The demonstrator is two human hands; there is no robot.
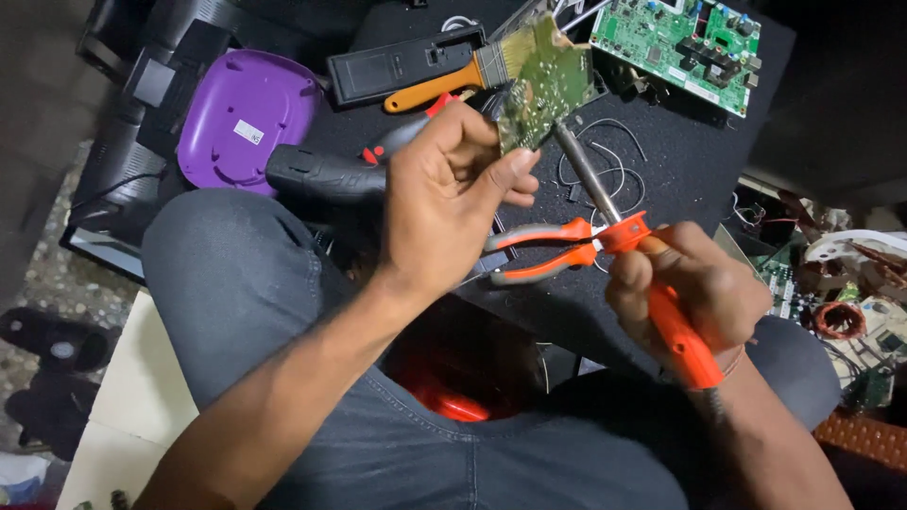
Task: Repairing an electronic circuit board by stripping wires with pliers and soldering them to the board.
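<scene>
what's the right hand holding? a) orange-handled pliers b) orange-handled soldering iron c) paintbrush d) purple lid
b: the right hand grips an orange-handled soldering iron, its metal tip up against the small circuit board held in the left hand; the pliers lie untouched on the mat.

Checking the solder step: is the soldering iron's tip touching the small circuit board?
Touching. In the head view, the soldering iron tip meets the small circuit board at its lower edge, no gap visible.
</scene>
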